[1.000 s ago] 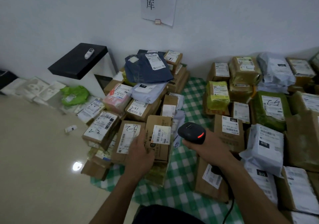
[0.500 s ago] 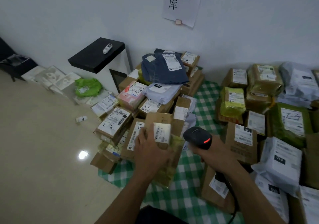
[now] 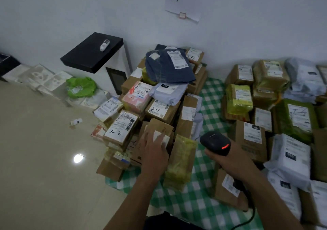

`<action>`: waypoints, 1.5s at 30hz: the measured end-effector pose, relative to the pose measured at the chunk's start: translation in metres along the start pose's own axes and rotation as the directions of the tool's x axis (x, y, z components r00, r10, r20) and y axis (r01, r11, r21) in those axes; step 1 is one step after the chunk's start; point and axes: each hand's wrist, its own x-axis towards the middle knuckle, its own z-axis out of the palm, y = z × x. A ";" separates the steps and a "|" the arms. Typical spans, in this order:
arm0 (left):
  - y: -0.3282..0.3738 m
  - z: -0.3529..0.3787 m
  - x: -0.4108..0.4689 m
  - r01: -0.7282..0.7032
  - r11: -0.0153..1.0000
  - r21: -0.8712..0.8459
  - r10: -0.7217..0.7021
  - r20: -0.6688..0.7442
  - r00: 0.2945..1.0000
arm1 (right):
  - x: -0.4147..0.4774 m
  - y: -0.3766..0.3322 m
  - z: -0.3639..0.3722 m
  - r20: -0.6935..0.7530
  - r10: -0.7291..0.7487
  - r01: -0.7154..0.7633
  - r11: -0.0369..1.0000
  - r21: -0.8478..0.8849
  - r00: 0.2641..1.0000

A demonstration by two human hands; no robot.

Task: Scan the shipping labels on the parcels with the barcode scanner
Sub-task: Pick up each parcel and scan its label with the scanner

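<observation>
Small brown box (image 3: 160, 129) at front of left pile, white label (image 3: 161, 136) half under left hand (image 3: 153, 150), fingers spread flat, pressing not gripping. Barcode scanner (image 3: 215, 142) in right hand (image 3: 228, 160), fist wrapped round handle, red light on, just beside box. Mid-scan step, prob. Next: clear fingers off label, aim scanner at barcode. Green check cloth (image 3: 210, 95) beneath.
</observation>
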 end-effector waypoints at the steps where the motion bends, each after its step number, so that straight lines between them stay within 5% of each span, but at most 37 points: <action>1: 0.011 0.003 0.000 -0.072 0.996 -0.045 0.072 -0.009 0.997 | -0.003 0.006 -0.003 -0.025 0.013 -0.013 1.000 -0.011 1.000; 4: 0.063 0.011 -0.008 -0.257 0.936 -0.242 0.294 0.130 0.947 | -0.016 0.028 -0.017 -0.098 0.098 -0.102 0.994 -0.027 0.990; 8: 0.114 0.051 -0.016 -0.284 0.895 -0.342 0.394 0.311 0.865 | -0.034 0.054 -0.042 -0.207 0.174 -0.170 0.985 0.036 0.963; 12: 0.127 0.114 -0.023 -0.104 0.941 -0.323 0.281 0.569 0.773 | -0.052 0.086 -0.064 -0.242 0.188 -0.171 0.981 0.088 0.952; 19: 0.106 0.203 -0.040 0.242 0.928 -0.285 0.061 0.754 0.654 | -0.055 0.129 -0.098 -0.176 0.279 -0.271 0.960 0.070 0.944; 24: 0.054 0.299 -0.046 0.377 0.903 -0.206 -0.130 0.705 0.697 | -0.045 0.148 -0.111 -0.138 0.280 -0.270 0.959 0.089 0.950; 29: 0.114 0.217 -0.066 0.508 0.750 -0.423 -0.107 0.681 0.725 | -0.041 0.165 -0.116 -0.053 0.263 -0.256 0.961 0.104 0.963; 39: 0.125 0.135 -0.068 0.185 0.860 -0.475 0.037 0.420 0.907 | -0.036 0.149 -0.123 -0.089 0.232 -0.213 0.960 0.180 0.969; 45: 0.130 0.078 -0.029 0.012 0.887 -0.462 0.106 0.228 0.968 | -0.035 0.110 -0.124 -0.114 0.095 -0.083 0.991 0.100 0.989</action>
